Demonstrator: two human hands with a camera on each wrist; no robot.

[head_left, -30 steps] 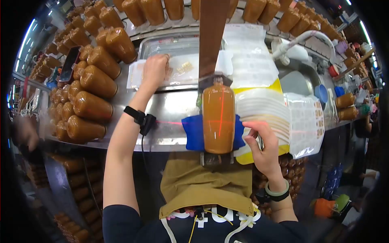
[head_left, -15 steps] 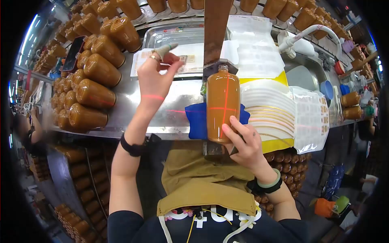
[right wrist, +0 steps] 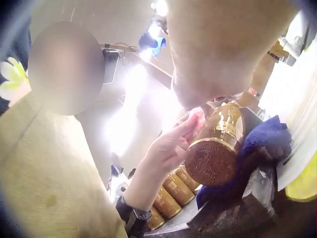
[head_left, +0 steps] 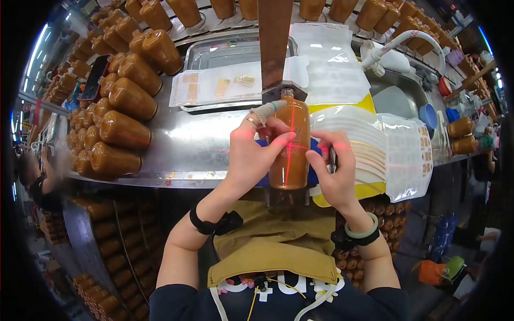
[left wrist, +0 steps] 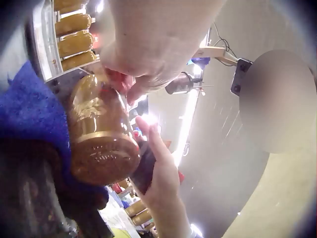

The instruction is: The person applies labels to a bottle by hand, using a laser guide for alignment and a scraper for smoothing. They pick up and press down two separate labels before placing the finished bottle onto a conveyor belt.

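A brown bottle (head_left: 289, 160) lies on its side in a jig on a blue cloth (left wrist: 29, 109) at the counter's front edge, with a red laser cross on it. My left hand (head_left: 278, 123), its index finger in a grey cot, curls over the bottle's upper left side with the thumb on the glass. My right hand (head_left: 321, 150) touches the bottle's right side with straight fingers while a dark object (left wrist: 143, 171) is held against its palm. From the wrist views, the bottle's base (right wrist: 212, 162) faces the cameras. No label shows under the fingers.
A metal tray (head_left: 235, 51) behind the jig carries sheets of gold labels (head_left: 225, 85). Many filled brown bottles (head_left: 123, 96) lie along the left and back. White sheets (head_left: 358, 144) are stacked at the right, beside a sink and faucet (head_left: 401, 45). A wooden upright (head_left: 276, 37) rises over the bottle.
My left hand lifted a small label from the tray and came down onto the bottle. My right hand moved from the bottle's base up to its right side.
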